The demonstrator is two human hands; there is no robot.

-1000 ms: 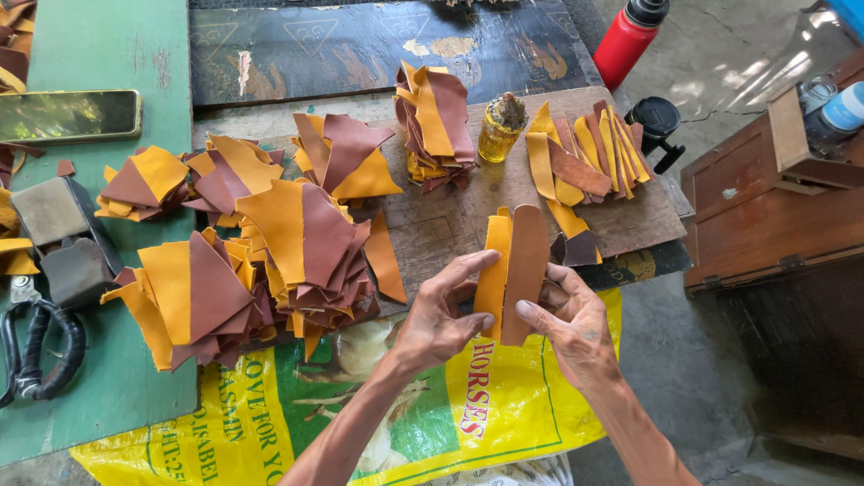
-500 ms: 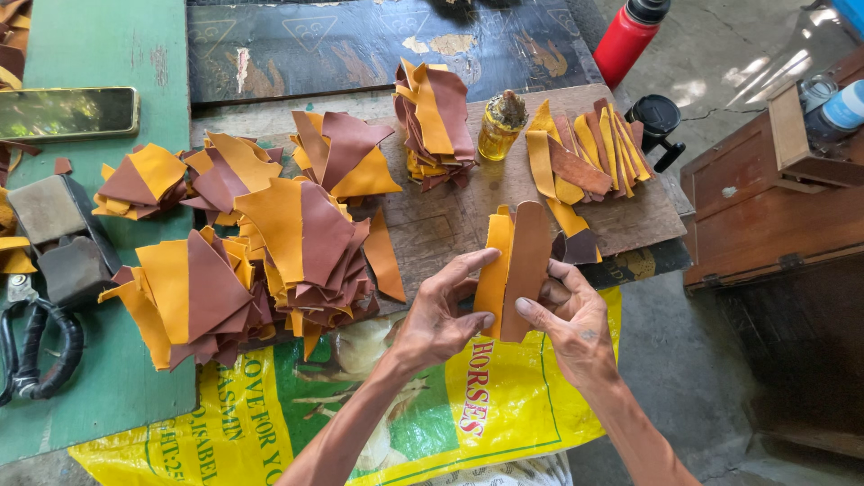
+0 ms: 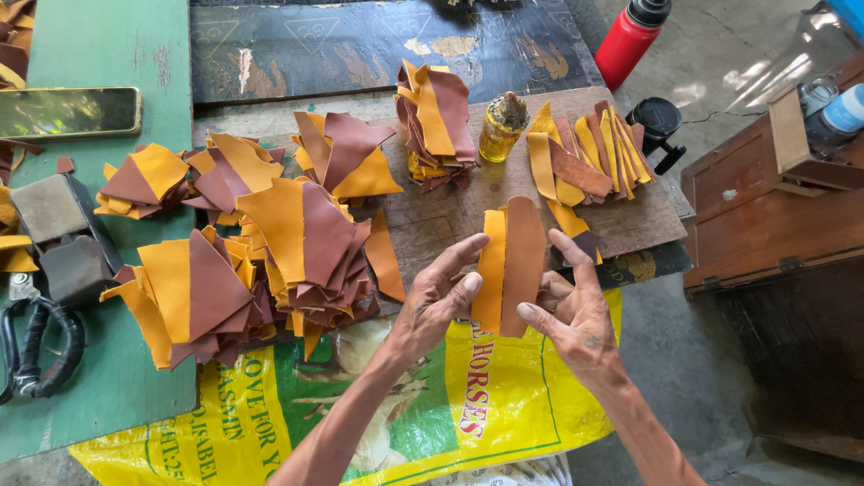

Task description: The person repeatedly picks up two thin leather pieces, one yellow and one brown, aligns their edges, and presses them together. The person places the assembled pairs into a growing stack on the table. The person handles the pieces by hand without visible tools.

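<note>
We see scissors (image 3: 36, 346) at far left, cut off by frame edge; phone (image 3: 67, 112) above on green mat (image 3: 117, 54). Piles of brown and yellow leather pieces (image 3: 270, 261) cover board centre. Our left hand (image 3: 432, 301) pinches left edge of leather strips (image 3: 508, 265), thumb in front; right hand (image 3: 576, 315) clamps right edge, fingers partly hidden behind strips. Strips upright above yellow sack (image 3: 504, 396). Small yellow bottle (image 3: 500, 128) behind. Red flask (image 3: 634, 36) top right, cap cut off.
</note>
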